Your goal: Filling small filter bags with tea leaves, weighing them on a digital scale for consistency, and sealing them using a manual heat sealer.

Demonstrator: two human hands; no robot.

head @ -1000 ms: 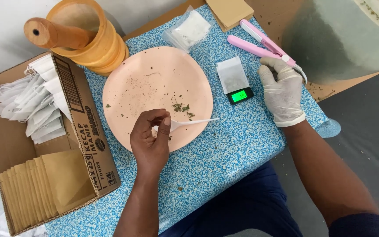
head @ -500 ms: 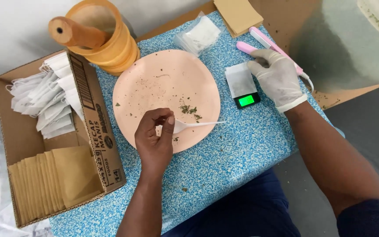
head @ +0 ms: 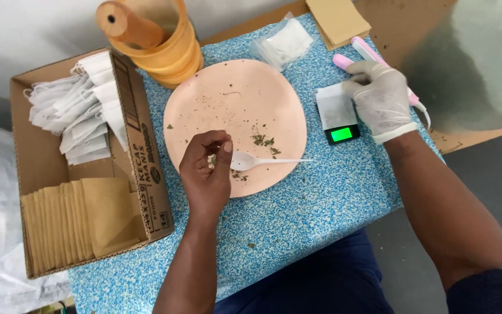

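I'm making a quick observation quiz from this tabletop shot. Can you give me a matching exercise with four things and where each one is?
Things:
1. white plastic spoon
2. small white sachet
3. wooden pestle
4. brown paper envelopes

Places:
A. standing in the wooden mortar
B. filed in the near end of the cardboard box
C. lying on the pink plate, bowl end by the left hand
D. on the pocket scale, beside the gloved right hand

Pairs: 1-C, 2-D, 3-A, 4-B
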